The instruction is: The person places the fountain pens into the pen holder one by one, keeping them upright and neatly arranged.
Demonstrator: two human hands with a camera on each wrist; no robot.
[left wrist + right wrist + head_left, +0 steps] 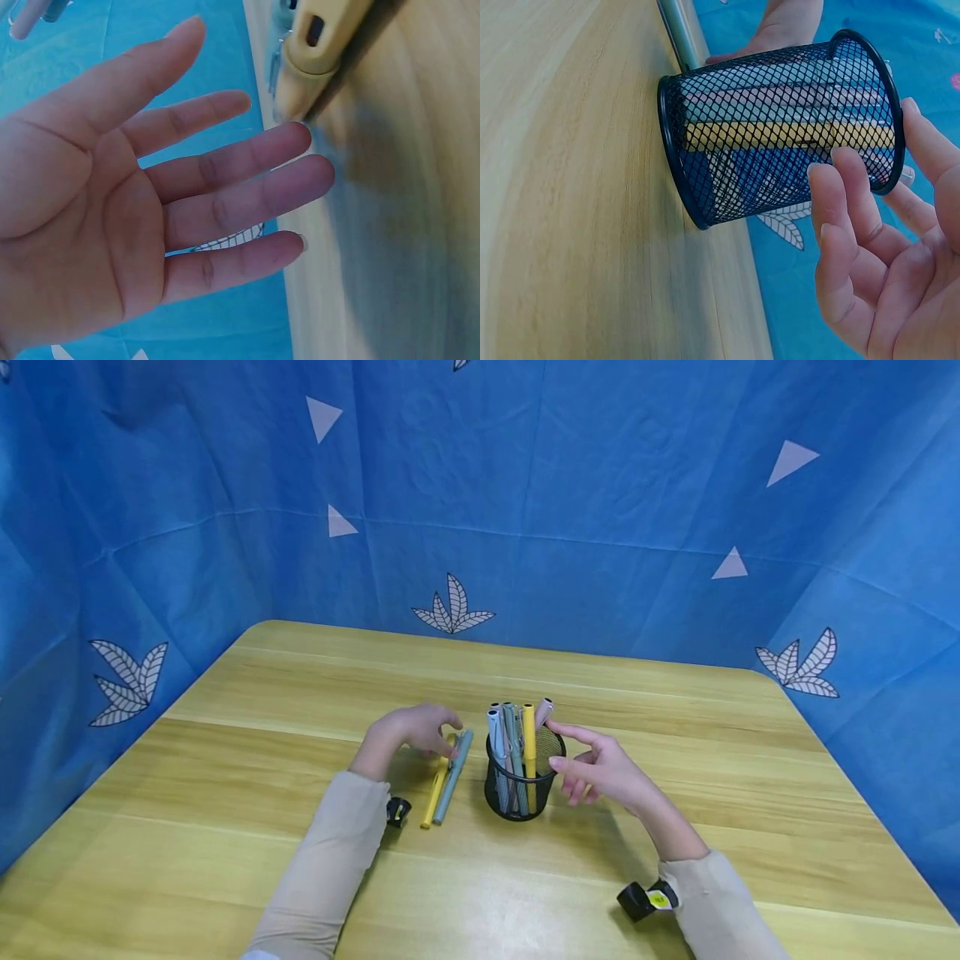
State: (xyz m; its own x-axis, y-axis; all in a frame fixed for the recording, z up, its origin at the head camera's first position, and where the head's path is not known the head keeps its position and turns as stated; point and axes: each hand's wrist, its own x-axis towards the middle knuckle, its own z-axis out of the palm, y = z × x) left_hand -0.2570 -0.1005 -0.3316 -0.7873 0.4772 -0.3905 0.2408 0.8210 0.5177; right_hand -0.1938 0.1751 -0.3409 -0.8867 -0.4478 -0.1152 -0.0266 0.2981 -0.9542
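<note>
A black mesh pen holder stands upright on the wooden table, filled with several pens in blue, green, yellow and lilac. My right hand is at its right side, index finger stretched to the rim beside the lilac pen. In the right wrist view the thumb lies along the rim, with the other fingers loosely bent beside the mesh. Left of the holder, a yellow pen and a green pen lie side by side. Over their far ends reaches my left hand, its fingers straight and holding nothing.
Behind the table hangs a blue cloth with white leaf and triangle prints. A black wrist device sits at the left cuff and another wrist device at the right.
</note>
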